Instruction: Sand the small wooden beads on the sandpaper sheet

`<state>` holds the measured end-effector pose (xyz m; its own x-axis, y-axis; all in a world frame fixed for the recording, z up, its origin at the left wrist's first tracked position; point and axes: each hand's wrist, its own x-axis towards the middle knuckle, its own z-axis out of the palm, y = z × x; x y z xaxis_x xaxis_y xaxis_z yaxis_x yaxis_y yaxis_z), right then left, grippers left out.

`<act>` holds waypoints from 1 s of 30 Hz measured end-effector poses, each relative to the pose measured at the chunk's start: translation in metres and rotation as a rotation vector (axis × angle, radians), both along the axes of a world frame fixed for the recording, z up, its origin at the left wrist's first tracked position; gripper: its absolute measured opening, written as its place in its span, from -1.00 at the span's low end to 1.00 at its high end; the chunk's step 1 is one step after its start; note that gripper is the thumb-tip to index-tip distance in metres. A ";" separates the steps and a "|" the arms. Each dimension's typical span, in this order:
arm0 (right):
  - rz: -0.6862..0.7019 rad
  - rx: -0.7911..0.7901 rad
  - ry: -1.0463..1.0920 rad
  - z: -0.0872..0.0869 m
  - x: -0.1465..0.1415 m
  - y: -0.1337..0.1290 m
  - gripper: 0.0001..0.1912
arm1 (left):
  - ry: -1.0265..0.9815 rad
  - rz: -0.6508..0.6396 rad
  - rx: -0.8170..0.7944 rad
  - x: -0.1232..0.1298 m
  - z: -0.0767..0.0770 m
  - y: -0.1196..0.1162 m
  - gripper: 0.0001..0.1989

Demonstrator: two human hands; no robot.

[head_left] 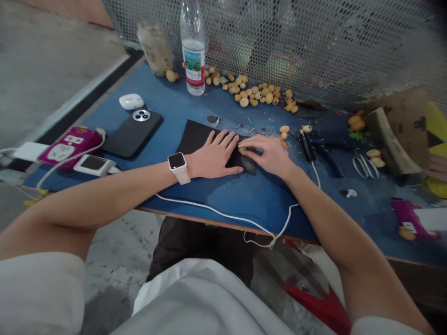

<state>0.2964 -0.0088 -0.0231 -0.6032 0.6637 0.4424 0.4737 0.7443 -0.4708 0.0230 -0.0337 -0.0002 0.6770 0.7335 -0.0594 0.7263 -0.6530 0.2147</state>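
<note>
My left hand (218, 157) lies flat with its fingers spread, pressing on a black sheet (190, 135) that looks like sandpaper. A greyish, dusty patch shows at the sheet's right end. Over that end, the fingers of my right hand (267, 153) are pinched on a small tan gourd (242, 150), held low against the sheet. Most of this gourd is covered by the fingers. Just beyond the sheet lie small metal bits (250, 130) and a dark round disc (211, 119). A pale cut gourd (284, 129) rests beyond my right hand.
Many small gourds (258, 95) are heaped along the mesh panel (314, 51), beside a water bottle (193, 65). At left are a phone (134, 135) and a purple power strip (71, 146). Pliers (330, 160), scissors (365, 166) and a black corded tool (307, 146) lie right.
</note>
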 end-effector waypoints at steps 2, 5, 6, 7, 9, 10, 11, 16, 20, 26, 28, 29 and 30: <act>-0.050 0.021 -0.006 -0.001 -0.001 0.002 -0.78 | -0.006 -0.004 -0.002 -0.001 -0.002 0.001 0.17; -0.009 0.029 -0.026 0.000 -0.003 -0.001 -0.78 | -0.004 -0.014 0.000 -0.003 -0.004 0.003 0.16; 0.024 0.025 -0.027 0.000 -0.003 -0.003 -0.79 | -0.006 -0.015 0.005 -0.003 -0.005 0.003 0.16; 0.055 0.018 -0.028 0.000 -0.003 -0.006 -0.80 | -0.008 -0.017 0.009 -0.003 -0.005 0.003 0.16; 0.077 0.007 -0.025 0.000 -0.003 -0.008 -0.81 | -0.013 -0.017 0.017 -0.002 -0.006 0.002 0.15; 0.068 0.011 -0.018 0.000 -0.002 -0.008 -0.81 | -0.015 -0.015 0.020 -0.002 -0.005 0.002 0.14; 0.054 0.021 -0.011 -0.001 -0.002 -0.007 -0.81 | -0.013 -0.014 0.020 -0.002 -0.005 0.002 0.15; -0.036 0.044 -0.022 -0.002 0.002 0.001 -0.81 | -0.006 -0.011 -0.008 -0.002 -0.004 0.002 0.17; -0.037 0.041 -0.043 0.004 0.004 -0.002 -0.80 | -0.023 -0.020 0.001 -0.003 -0.005 0.003 0.16; 0.102 -0.043 -0.055 0.010 0.003 -0.010 -0.79 | -0.016 -0.015 0.014 -0.002 -0.005 0.002 0.16; 0.073 -0.022 -0.046 0.008 0.002 -0.007 -0.79 | -0.016 -0.015 0.018 -0.001 -0.005 0.002 0.16; 0.055 -0.006 -0.042 0.006 0.001 -0.005 -0.78 | -0.014 -0.015 0.018 -0.001 -0.005 0.002 0.16; 0.041 0.010 -0.037 0.005 0.000 -0.003 -0.78 | -0.010 -0.014 0.018 -0.001 -0.005 0.002 0.16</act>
